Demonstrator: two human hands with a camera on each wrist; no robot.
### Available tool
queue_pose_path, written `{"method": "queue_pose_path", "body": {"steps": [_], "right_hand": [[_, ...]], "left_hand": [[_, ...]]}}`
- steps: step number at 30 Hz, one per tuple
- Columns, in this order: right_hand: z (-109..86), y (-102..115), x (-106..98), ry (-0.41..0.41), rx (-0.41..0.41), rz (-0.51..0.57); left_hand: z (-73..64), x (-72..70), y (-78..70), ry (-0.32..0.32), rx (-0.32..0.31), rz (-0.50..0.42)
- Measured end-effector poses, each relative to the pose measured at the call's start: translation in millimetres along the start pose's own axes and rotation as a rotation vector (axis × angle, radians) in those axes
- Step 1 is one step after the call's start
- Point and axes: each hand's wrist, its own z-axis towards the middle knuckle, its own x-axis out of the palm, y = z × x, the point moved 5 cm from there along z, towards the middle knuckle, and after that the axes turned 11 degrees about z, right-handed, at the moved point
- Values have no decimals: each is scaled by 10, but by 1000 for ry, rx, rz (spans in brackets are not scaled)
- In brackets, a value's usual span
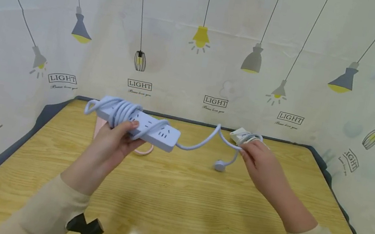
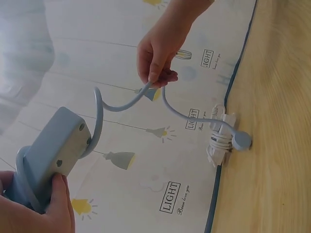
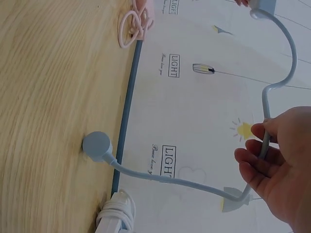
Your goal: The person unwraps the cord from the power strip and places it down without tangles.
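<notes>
1. Pale blue strip (image 1: 142,124), cord (image 1: 198,143) and round plug (image 1: 219,165), all one shade.
2. White strip (image 1: 243,136) bound in white cord.
3. Pink strip (image 1: 99,127) with a pink cord loop, mostly hidden.
4. Light yellow-brown table (image 1: 175,197), wood grain running across, glossy glare at the near edge.
5. Dark grey-blue band along the table's edges.
6. Off-white backdrop (image 1: 200,33), printed with grey, yellow and black hanging lamps on thin black lines, plus boxed black "LIGHT" lettering.
7. Beige sleeves (image 1: 47,209).
8. Black wrist mounts (image 1: 85,227).
</notes>
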Motion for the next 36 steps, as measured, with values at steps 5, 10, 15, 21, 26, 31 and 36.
{"method": "queue_pose_path", "body": {"steps": [5, 10, 15, 21, 26, 31, 36], "right_hand": [[-6, -54, -93, -34, -18, -32], [-10, -93, -200, -37, 9, -46], [-15, -115, -285, -52, 1, -72], [-25, -121, -377, -50, 11, -80], [-47, -119, -418, -43, 29, -86], [-81, -125, -444, -40, 22, -96], [-117, -155, -471, -47, 13, -110]], "left_hand": [[-29, -58, 1, 27, 10, 70], [-45, -121, 13, 54, 22, 112], [-49, -197, 24, 4, 10, 101], [-54, -303, 13, -80, -17, 69], [-37, -376, 9, -141, -27, 12], [-17, -445, 2, -193, -6, 31], [-2, -475, -19, -204, 21, 96]]}}
